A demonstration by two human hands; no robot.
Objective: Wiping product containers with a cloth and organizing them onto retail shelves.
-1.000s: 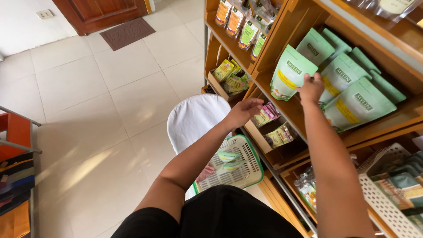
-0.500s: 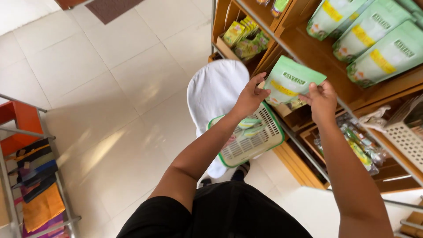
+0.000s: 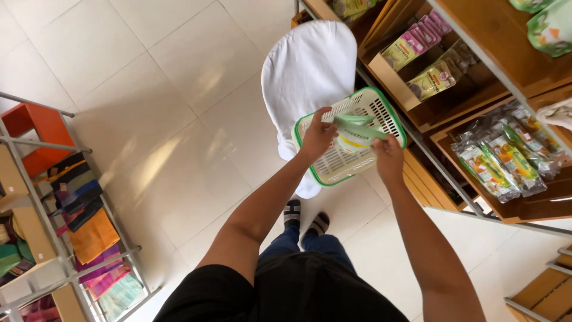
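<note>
Both the left hand and right hand grasp a green pouch over the white basket; tilted, it could slide past the rim.

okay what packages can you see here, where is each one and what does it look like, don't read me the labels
Flat pale green pouch with a yellow band: held by both hands, left hand and right hand, over the white plastic basket with green rim.
Small pink and olive-yellow sachets: standing in a wooden shelf box, upper right.
Clear bags with green and orange labels: lower wooden shelf, right.
Light green pouches: top right shelf, mostly cut off.
</note>
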